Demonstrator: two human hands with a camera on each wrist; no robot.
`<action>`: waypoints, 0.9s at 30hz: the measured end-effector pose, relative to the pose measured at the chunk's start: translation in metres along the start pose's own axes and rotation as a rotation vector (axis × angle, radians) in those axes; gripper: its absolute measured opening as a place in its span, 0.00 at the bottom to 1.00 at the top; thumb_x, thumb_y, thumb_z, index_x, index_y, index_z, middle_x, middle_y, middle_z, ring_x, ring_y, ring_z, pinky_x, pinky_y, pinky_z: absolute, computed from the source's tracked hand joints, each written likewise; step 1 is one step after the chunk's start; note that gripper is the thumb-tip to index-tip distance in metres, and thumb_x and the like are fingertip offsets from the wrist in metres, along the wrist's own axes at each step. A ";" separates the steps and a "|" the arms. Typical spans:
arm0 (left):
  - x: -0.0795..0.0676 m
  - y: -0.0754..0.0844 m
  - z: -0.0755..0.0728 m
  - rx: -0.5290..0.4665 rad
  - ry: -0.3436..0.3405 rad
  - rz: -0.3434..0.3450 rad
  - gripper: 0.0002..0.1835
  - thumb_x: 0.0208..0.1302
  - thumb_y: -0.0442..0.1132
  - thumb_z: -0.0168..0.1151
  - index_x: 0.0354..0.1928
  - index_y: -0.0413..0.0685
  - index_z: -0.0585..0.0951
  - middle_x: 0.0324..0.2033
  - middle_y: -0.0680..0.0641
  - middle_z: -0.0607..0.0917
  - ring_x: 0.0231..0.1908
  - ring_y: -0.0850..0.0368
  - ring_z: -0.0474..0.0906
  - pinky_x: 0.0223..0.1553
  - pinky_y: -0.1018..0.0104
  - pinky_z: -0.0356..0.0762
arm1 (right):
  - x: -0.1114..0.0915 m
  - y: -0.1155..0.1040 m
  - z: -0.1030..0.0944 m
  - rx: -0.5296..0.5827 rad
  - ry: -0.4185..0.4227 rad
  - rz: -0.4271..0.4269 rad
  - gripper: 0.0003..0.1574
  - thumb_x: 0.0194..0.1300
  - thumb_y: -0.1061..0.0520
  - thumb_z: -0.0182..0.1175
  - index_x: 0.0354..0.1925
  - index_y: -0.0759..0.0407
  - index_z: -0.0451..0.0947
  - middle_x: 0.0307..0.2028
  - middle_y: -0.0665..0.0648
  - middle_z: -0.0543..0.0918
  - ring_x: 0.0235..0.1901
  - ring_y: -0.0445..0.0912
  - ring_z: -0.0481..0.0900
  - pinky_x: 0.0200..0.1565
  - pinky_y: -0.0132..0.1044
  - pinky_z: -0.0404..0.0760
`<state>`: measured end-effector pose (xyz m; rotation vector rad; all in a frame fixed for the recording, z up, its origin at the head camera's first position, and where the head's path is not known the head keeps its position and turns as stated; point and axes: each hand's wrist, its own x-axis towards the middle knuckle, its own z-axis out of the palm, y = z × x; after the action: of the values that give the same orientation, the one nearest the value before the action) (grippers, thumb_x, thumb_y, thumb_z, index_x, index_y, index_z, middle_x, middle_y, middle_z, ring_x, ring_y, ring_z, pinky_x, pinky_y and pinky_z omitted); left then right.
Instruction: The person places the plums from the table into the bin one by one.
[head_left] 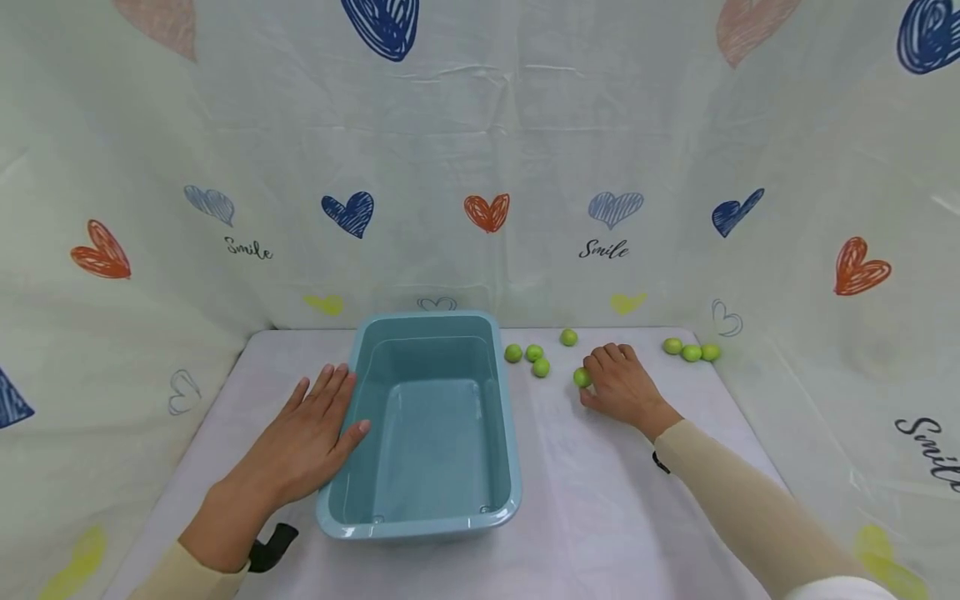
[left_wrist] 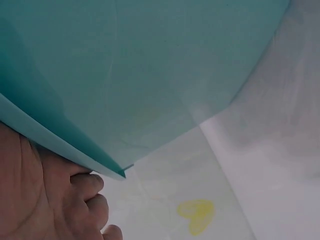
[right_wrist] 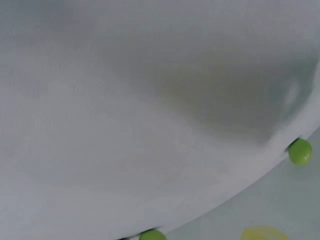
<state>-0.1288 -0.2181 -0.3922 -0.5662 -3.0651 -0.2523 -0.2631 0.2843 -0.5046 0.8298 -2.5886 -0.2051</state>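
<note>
My left hand (head_left: pixel 300 437) lies flat along the left side of a light blue plastic basin (head_left: pixel 511 442), its fingers straight and the thumb over the rim. In the left wrist view, the palm and fingers (left_wrist: pixel 92 205) show beside the basin wall (left_wrist: pixel 140 75). To the right of the basin, my right hand (head_left: pixel 622 387) pinches a small round green fruit (head_left: pixel 582 377) between thumb and fingers, low over the table. The right wrist view does not show this hand. Only the bottom of the basin shows inside it.
Several more green fruits (head_left: pixel 541 367) lie between the basin and my right hand, one of them (head_left: pixel 568 337) near the back edge. Three others (head_left: pixel 692 353) sit at the back right corner of the white table (head_left: pixel 585 500). A heart-patterned curtain (head_left: pixel 420 150) surrounds the table.
</note>
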 end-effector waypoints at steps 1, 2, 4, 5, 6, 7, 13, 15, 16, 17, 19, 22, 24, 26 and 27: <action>0.000 0.000 0.000 -0.002 0.000 0.001 0.44 0.82 0.62 0.45 0.82 0.32 0.56 0.82 0.33 0.55 0.82 0.32 0.48 0.80 0.33 0.47 | 0.000 0.003 -0.002 -0.009 0.013 -0.001 0.23 0.63 0.44 0.67 0.43 0.60 0.75 0.42 0.59 0.79 0.47 0.57 0.75 0.56 0.55 0.75; -0.001 -0.001 0.000 -0.006 0.000 0.003 0.44 0.83 0.61 0.45 0.81 0.32 0.56 0.82 0.33 0.55 0.82 0.32 0.48 0.80 0.33 0.47 | 0.000 0.005 -0.004 -0.017 0.030 -0.004 0.23 0.63 0.44 0.67 0.43 0.60 0.74 0.42 0.60 0.78 0.46 0.57 0.75 0.56 0.55 0.75; -0.001 -0.001 -0.001 -0.008 0.002 0.007 0.44 0.82 0.61 0.45 0.81 0.32 0.56 0.82 0.33 0.55 0.82 0.32 0.48 0.80 0.33 0.47 | 0.001 0.008 -0.008 -0.028 0.065 -0.011 0.23 0.63 0.44 0.67 0.43 0.61 0.74 0.41 0.60 0.79 0.46 0.58 0.75 0.55 0.55 0.76; -0.001 -0.001 -0.001 -0.010 0.004 0.010 0.44 0.83 0.61 0.45 0.81 0.32 0.56 0.82 0.33 0.55 0.82 0.32 0.48 0.80 0.33 0.48 | 0.002 0.009 -0.010 -0.034 0.087 -0.018 0.24 0.63 0.44 0.67 0.42 0.61 0.74 0.41 0.60 0.79 0.45 0.58 0.76 0.54 0.55 0.76; -0.001 -0.002 -0.001 -0.012 0.004 0.012 0.44 0.83 0.61 0.45 0.82 0.32 0.56 0.82 0.33 0.55 0.82 0.33 0.48 0.80 0.33 0.48 | 0.002 0.010 -0.011 -0.041 0.108 -0.025 0.24 0.62 0.44 0.67 0.42 0.61 0.74 0.40 0.61 0.78 0.45 0.59 0.76 0.53 0.55 0.77; -0.001 -0.002 -0.001 -0.012 0.004 0.014 0.44 0.83 0.61 0.45 0.82 0.32 0.56 0.82 0.33 0.55 0.82 0.33 0.48 0.80 0.33 0.48 | 0.003 0.011 -0.013 -0.047 0.128 -0.032 0.24 0.62 0.44 0.67 0.42 0.61 0.73 0.40 0.61 0.78 0.44 0.59 0.76 0.53 0.55 0.77; 0.000 -0.003 -0.001 -0.020 0.010 0.019 0.44 0.83 0.61 0.46 0.81 0.32 0.55 0.82 0.33 0.55 0.82 0.33 0.48 0.80 0.33 0.48 | 0.012 0.012 -0.020 -0.053 0.216 -0.065 0.23 0.61 0.44 0.66 0.41 0.61 0.73 0.39 0.60 0.78 0.43 0.59 0.76 0.50 0.54 0.76; 0.000 -0.003 -0.001 -0.025 0.010 0.018 0.44 0.83 0.61 0.46 0.82 0.32 0.55 0.82 0.33 0.54 0.82 0.33 0.48 0.80 0.33 0.48 | 0.014 0.011 -0.023 -0.046 0.235 -0.075 0.23 0.62 0.44 0.66 0.41 0.61 0.73 0.39 0.60 0.78 0.42 0.59 0.75 0.49 0.53 0.76; 0.000 -0.003 -0.001 -0.028 0.008 0.017 0.44 0.83 0.61 0.46 0.82 0.32 0.55 0.82 0.33 0.54 0.82 0.33 0.48 0.80 0.32 0.48 | 0.016 0.010 -0.024 -0.043 0.242 -0.080 0.23 0.62 0.44 0.66 0.41 0.61 0.73 0.39 0.60 0.78 0.42 0.59 0.75 0.48 0.53 0.76; 0.000 -0.003 -0.001 -0.028 0.006 0.015 0.44 0.83 0.61 0.45 0.82 0.32 0.55 0.82 0.33 0.54 0.82 0.33 0.48 0.80 0.32 0.47 | 0.017 0.009 -0.025 -0.040 0.249 -0.084 0.23 0.62 0.44 0.65 0.41 0.61 0.73 0.39 0.60 0.78 0.42 0.58 0.75 0.48 0.53 0.75; 0.000 -0.003 -0.001 -0.029 0.005 0.013 0.44 0.83 0.62 0.45 0.82 0.32 0.55 0.82 0.33 0.54 0.82 0.33 0.48 0.80 0.32 0.47 | 0.019 0.008 -0.028 -0.034 0.262 -0.089 0.23 0.63 0.44 0.65 0.41 0.61 0.72 0.38 0.60 0.78 0.41 0.58 0.75 0.47 0.52 0.75; 0.000 -0.003 -0.001 -0.033 0.001 0.008 0.44 0.82 0.62 0.45 0.82 0.32 0.55 0.82 0.33 0.54 0.82 0.33 0.48 0.80 0.32 0.47 | 0.023 0.006 -0.032 -0.031 0.281 -0.092 0.22 0.63 0.44 0.63 0.41 0.61 0.72 0.38 0.60 0.77 0.41 0.58 0.75 0.47 0.52 0.75; 0.000 -0.002 -0.001 -0.035 0.000 0.005 0.45 0.82 0.62 0.45 0.82 0.32 0.55 0.82 0.33 0.54 0.82 0.33 0.47 0.80 0.32 0.47 | 0.026 0.004 -0.034 -0.028 0.295 -0.097 0.22 0.63 0.44 0.63 0.41 0.61 0.72 0.38 0.60 0.77 0.41 0.58 0.75 0.47 0.52 0.75; -0.001 -0.002 -0.001 -0.037 -0.002 0.002 0.45 0.82 0.63 0.45 0.82 0.32 0.55 0.83 0.33 0.54 0.82 0.33 0.47 0.80 0.32 0.47 | 0.029 0.002 -0.037 -0.024 0.310 -0.106 0.22 0.63 0.45 0.63 0.41 0.61 0.73 0.38 0.60 0.77 0.41 0.58 0.75 0.47 0.52 0.75; -0.001 -0.002 -0.001 -0.038 -0.003 0.001 0.45 0.82 0.63 0.45 0.82 0.32 0.55 0.83 0.33 0.53 0.82 0.33 0.47 0.80 0.33 0.47 | 0.030 0.001 -0.039 -0.022 0.317 -0.112 0.22 0.63 0.45 0.63 0.41 0.61 0.73 0.38 0.60 0.77 0.41 0.58 0.75 0.47 0.53 0.75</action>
<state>-0.1289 -0.2205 -0.3913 -0.5701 -3.0690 -0.3102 -0.2698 0.2672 -0.4588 0.9191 -2.2450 -0.1220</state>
